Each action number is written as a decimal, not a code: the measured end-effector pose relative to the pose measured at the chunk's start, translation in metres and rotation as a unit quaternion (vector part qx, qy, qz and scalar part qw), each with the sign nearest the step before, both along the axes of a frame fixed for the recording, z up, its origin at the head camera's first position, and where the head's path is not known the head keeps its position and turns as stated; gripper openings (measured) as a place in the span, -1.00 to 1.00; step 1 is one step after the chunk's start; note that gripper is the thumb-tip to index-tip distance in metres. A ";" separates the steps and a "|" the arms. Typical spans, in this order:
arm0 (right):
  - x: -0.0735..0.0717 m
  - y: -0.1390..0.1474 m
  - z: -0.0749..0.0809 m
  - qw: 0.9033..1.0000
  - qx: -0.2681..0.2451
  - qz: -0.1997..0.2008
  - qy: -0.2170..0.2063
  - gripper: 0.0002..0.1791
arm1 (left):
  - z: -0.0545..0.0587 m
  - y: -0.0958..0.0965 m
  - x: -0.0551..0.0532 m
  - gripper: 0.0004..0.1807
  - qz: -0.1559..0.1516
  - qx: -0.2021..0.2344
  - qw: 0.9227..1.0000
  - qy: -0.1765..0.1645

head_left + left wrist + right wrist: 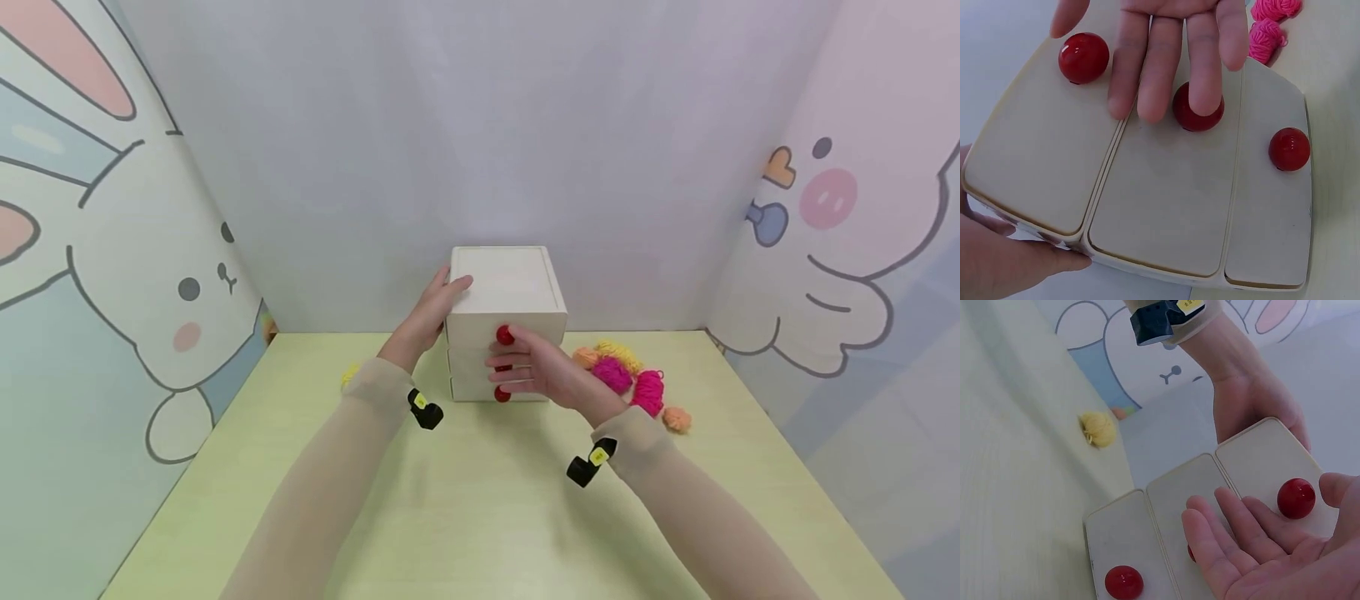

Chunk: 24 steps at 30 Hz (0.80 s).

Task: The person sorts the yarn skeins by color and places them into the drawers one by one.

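A cream box of three stacked drawers [506, 279] stands on the table, each drawer front bearing a round red knob. My left hand [431, 312] rests on the box's upper left edge, thumb over the top and fingers along the left side. In front of the drawers is my right hand [551, 371], palm turned sideways and fingers extended. Its thumb is beside the top red knob [1084, 58], and its fingers partly cover the middle knob [1194, 115] in the left wrist view. The bottom knob [1124, 582] lies below the fingers. All three drawers appear closed.
Pink yarn [648, 393], magenta yarn [612, 375], yellow yarn [618, 354] and an orange ball of yarn [677, 419] lie right of the box. Another yellow ball [1097, 429] is to its left. Cloth walls with cartoon animals [187, 287] surround the table [465, 517].
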State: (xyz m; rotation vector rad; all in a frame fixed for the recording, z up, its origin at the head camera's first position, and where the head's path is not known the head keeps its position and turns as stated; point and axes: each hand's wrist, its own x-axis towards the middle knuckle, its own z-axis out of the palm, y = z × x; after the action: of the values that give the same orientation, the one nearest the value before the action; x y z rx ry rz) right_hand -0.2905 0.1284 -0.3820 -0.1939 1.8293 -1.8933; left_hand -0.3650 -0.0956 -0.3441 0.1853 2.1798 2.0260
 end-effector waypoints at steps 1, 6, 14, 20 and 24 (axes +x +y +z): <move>-0.001 -0.001 0.000 1.000 -0.001 -0.003 -0.002 -0.28 | 0.001 0.000 0.000 -0.13 -0.003 -0.002 1.000 0.003; -0.003 -0.003 -0.001 1.000 -0.008 -0.009 -0.008 -0.26 | 0.002 -0.002 -0.002 -0.07 -0.018 -0.011 1.000 0.005; -0.005 -0.009 -0.002 0.999 -0.022 -0.023 -0.024 -0.28 | 0.006 -0.006 -0.003 -0.01 -0.026 -0.018 0.999 -0.009; -0.006 -0.012 -0.003 0.998 -0.041 -0.032 -0.028 -0.25 | 0.004 -0.008 -0.005 -0.02 -0.033 -0.018 0.999 -0.008; -0.006 -0.011 -0.004 0.997 -0.052 -0.042 -0.026 -0.28 | 0.004 -0.010 -0.007 -0.01 -0.041 -0.024 0.999 -0.005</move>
State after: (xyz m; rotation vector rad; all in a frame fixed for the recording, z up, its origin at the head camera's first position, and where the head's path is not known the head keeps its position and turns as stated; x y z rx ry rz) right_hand -0.2966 0.1171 -0.3865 -0.1041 1.7308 -2.0344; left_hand -0.3720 -0.1051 -0.3402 0.2536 2.1742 1.9252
